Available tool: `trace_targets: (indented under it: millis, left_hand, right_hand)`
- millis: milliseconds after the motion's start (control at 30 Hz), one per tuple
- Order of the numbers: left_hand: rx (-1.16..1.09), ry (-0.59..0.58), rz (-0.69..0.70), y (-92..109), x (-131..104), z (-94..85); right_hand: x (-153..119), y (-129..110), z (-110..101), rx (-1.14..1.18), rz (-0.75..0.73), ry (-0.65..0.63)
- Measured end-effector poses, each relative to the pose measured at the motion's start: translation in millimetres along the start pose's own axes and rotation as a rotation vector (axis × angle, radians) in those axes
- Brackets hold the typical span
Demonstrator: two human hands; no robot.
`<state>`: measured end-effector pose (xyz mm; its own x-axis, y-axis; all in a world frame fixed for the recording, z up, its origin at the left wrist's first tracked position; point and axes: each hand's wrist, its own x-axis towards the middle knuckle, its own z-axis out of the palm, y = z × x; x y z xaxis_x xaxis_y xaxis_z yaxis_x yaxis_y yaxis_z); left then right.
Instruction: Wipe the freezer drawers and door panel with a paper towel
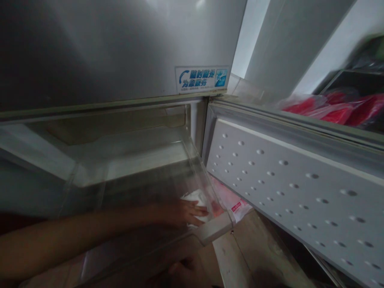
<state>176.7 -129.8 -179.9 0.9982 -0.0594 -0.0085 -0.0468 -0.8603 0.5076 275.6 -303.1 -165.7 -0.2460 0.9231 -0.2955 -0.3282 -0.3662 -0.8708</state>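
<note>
1. The left hand [189, 214] lies palm down with its fingers spread on a white cloth [195, 195]. It is not pinching, as far as I can see. The arm reaches in from the left and is a bit blurry.
2. A dark, blurry shape low down by the drawer's near edge looks like the right hand [181, 269]. I cannot tell if it is holding anything.
3. The white cloth is inside the clear drawer [204, 176], near its right front corner. It might be thick paper. I'd guess it is light, soft and floppy, and can't break. A flat palm on its middle should hold it best.
4. The drawer sticks out of the fridge. It looks like hard, smooth plastic, so it may be slippery, and a hard knock could crack it. The pale front lip [217, 228] looks like the best place to grab.
5. On the right, the lower door [270, 168] stands wide open, with bumps on its inside. A pink bag [237, 205] lies low between drawer and door.
6. Farther up is the grey upper door [120, 48], with a blue and white sticker [202, 79]. Far right, red things in see-through bags [324, 106] lie past the lower door.
</note>
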Motion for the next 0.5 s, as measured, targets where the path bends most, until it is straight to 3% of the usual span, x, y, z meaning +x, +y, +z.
trace_targets:
  millis: [167, 333, 500]
  left_hand:
    - [0.001, -0.021, 0.096, 2.3, 5.1, -2.9]
    - [0.097, -0.080, 0.040, 0.0, 1.3, -19.8]
    - [0.193, 0.008, -0.088, -43.1, -24.1, -49.7]
  right_hand:
    - [2.8, 4.1, -3.4, -0.042, -0.012, -0.049]
    - [0.8, 2.2, -3.9, 0.002, 0.035, -0.039]
    - [0.9, 6.5, 1.4, 0.060, 0.022, 0.009]
